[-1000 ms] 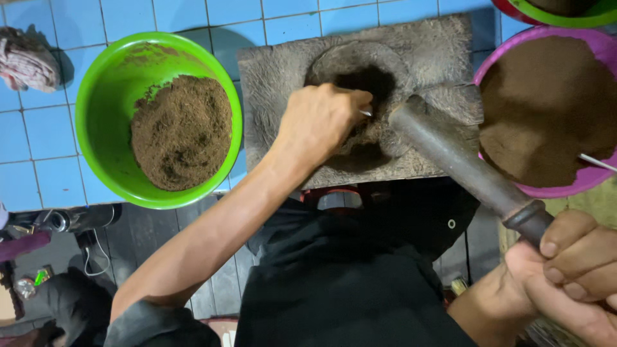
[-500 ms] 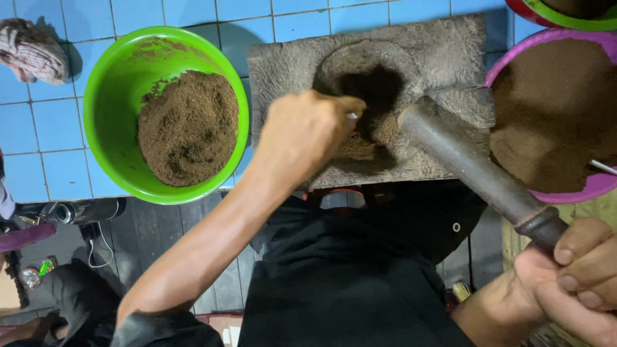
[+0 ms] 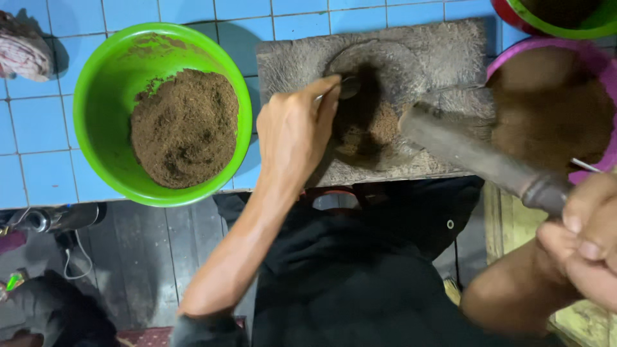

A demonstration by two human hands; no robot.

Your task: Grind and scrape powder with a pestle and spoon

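Note:
My left hand (image 3: 297, 132) grips a metal spoon (image 3: 344, 88) whose bowl rests at the upper left rim of the hollow in a grey stone mortar block (image 3: 437, 54). Brown powder (image 3: 373, 128) lies in the hollow. My right hand (image 3: 588, 238), at the right edge, is closed on the handle of a long dark pestle (image 3: 472, 154) that slants up to the hollow's right side, its head just above the stone. A green bowl (image 3: 96, 115) of brown powder sits left of the mortar. A pink bowl (image 3: 601, 61) of brown powder sits on the right.
Blue tiles (image 3: 32, 173) cover the surface under the bowls. A bundled cloth (image 3: 26, 51) lies at the top left. Another green bowl inside a red one (image 3: 565, 22) shows at the top right. Cables and small objects (image 3: 38, 222) lie on the dark floor at lower left.
My left hand has drawn the spoon from the middle of the hollow to its upper left rim. The pestle and my right hand have barely shifted.

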